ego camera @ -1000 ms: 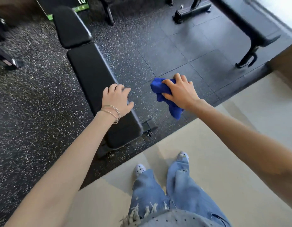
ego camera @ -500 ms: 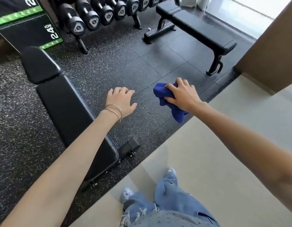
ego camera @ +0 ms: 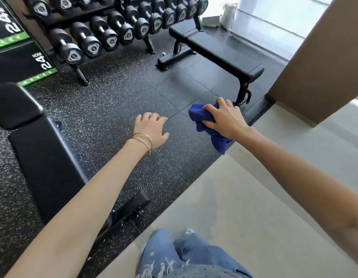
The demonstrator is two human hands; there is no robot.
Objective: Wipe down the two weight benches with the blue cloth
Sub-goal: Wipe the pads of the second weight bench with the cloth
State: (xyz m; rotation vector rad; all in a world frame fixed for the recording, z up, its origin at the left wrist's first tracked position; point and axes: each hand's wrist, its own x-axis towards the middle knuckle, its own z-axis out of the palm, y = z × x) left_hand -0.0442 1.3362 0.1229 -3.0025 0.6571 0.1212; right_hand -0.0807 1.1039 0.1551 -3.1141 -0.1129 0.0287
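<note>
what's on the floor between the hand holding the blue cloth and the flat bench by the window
Nothing: in the head view only bare speckled rubber floor lies between the right hand, shut on the blue cloth, and the flat bench.

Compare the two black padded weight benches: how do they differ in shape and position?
The near black padded bench on the left has two separate pads, a short one and a long one; the far black flat bench by the window looks like one long pad. The near bench lies beside the left hand; the far one stands beyond the blue cloth. Both have black padding and metal frames.
</note>
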